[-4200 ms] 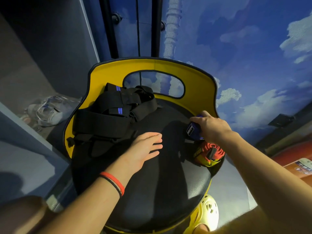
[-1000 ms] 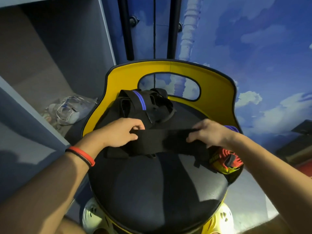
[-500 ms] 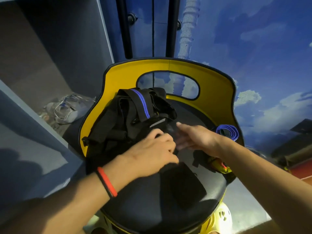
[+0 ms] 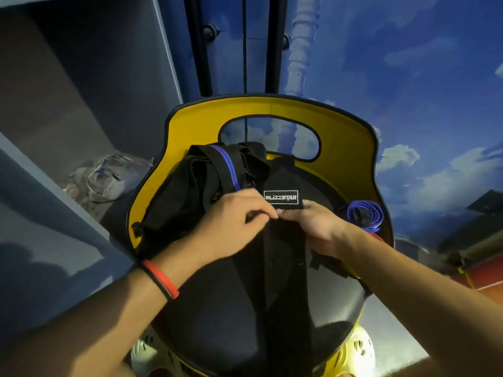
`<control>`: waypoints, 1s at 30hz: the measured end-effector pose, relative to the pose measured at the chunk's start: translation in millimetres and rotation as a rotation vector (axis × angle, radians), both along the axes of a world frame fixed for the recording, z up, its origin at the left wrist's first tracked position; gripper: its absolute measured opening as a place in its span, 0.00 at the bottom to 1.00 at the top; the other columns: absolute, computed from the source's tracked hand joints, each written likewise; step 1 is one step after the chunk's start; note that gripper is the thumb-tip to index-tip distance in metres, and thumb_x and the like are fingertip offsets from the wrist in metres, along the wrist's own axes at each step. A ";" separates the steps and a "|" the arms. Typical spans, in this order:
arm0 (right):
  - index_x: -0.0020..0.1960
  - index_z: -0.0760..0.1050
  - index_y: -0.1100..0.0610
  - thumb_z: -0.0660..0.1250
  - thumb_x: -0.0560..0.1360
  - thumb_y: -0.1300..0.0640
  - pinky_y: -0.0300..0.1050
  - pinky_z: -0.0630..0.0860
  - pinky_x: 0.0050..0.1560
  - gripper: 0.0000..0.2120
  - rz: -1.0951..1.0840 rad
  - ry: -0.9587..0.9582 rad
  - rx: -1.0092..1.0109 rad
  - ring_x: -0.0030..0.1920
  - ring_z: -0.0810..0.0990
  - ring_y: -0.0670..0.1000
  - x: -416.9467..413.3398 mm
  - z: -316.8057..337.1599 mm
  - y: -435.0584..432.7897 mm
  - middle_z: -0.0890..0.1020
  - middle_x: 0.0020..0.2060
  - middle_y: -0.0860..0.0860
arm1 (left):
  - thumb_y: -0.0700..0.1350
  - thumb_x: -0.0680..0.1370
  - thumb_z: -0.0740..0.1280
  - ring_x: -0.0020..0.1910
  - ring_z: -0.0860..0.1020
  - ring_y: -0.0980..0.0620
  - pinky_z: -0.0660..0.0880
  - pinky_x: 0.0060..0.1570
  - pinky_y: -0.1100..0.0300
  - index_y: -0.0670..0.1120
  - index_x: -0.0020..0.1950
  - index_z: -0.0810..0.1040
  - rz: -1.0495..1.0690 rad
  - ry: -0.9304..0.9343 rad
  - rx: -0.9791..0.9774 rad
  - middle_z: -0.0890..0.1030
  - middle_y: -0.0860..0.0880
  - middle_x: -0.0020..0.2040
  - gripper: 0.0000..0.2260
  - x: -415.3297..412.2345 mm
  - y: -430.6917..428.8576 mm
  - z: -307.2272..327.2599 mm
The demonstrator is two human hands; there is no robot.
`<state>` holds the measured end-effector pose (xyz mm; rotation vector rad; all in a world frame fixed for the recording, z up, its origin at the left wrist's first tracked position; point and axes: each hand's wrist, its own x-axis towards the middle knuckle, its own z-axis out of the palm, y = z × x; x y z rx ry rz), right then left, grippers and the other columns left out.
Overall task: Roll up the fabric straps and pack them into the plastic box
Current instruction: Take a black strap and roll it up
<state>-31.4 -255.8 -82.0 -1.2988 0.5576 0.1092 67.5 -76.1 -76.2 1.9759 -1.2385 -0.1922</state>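
Since half a second ago the black strap (image 4: pixel 285 257) got pulled out long toward me, running down the middle of the chair seat (image 4: pixel 217 317), with its BLIZZSTAR label (image 4: pixel 281 197) now showing at the far end. Going left to right: clear plastic packaging (image 4: pixel 109 175) sits on the shelf, then the pile of black straps (image 4: pixel 190 194) with a blue stripe lies on the seat. My left hand (image 4: pixel 231 227) with the red wristband (image 4: pixel 160 278) pinches the strap's top edge, my right hand (image 4: pixel 313 227) pinches it just beside. Rolled blue strap (image 4: pixel 364 213) sits far right against the yellow backrest (image 4: pixel 348 148).
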 end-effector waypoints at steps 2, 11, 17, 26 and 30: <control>0.61 0.81 0.59 0.66 0.80 0.66 0.36 0.81 0.39 0.11 -0.007 -0.001 -0.001 0.50 0.87 0.51 -0.1 2.3 2.7 0.86 0.55 0.58 | 0.40 0.78 0.72 0.58 0.78 0.58 0.77 0.59 0.58 0.52 0.58 0.84 0.125 0.123 0.083 0.76 0.56 0.61 0.11 8.0 -1.5 -4.9; 0.62 0.72 0.54 0.73 0.76 0.61 0.43 0.77 0.50 0.17 -0.154 0.113 -0.435 0.57 0.82 0.55 7.4 -6.4 -5.7 0.81 0.60 0.56 | 0.30 0.79 0.66 0.74 0.67 0.59 0.65 0.73 0.60 0.55 0.71 0.76 0.037 0.482 0.122 0.66 0.58 0.77 0.26 14.0 -29.0 -23.8; 0.71 0.65 0.56 0.70 0.74 0.54 0.56 0.78 0.57 0.28 0.158 0.101 -1.614 0.61 0.71 0.59 2.0 -29.2 -6.8 0.67 0.64 0.57 | 0.27 0.79 0.58 0.82 0.50 0.56 0.51 0.81 0.55 0.54 0.83 0.59 -0.154 0.092 0.468 0.51 0.59 0.83 0.36 15.2 -43.7 -62.4; 0.83 0.49 0.50 0.64 0.81 0.45 0.55 0.56 0.78 0.37 0.832 0.209 -1.484 0.82 0.46 0.54 -13.2 -47.4 11.0 0.46 0.82 0.52 | 0.24 0.74 0.61 0.82 0.38 0.56 0.44 0.81 0.46 0.62 0.83 0.44 -0.116 -0.285 0.717 0.38 0.59 0.83 0.50 25.9 -36.6 -64.3; 0.83 0.40 0.46 0.54 0.84 0.40 0.57 0.45 0.79 0.35 0.985 0.394 -1.522 0.82 0.41 0.54 -10.4 -60.0 9.4 0.39 0.82 0.52 | 0.34 0.79 0.66 0.83 0.40 0.51 0.44 0.80 0.42 0.64 0.82 0.42 -0.055 -0.313 0.821 0.41 0.56 0.84 0.46 34.6 -31.6 -67.1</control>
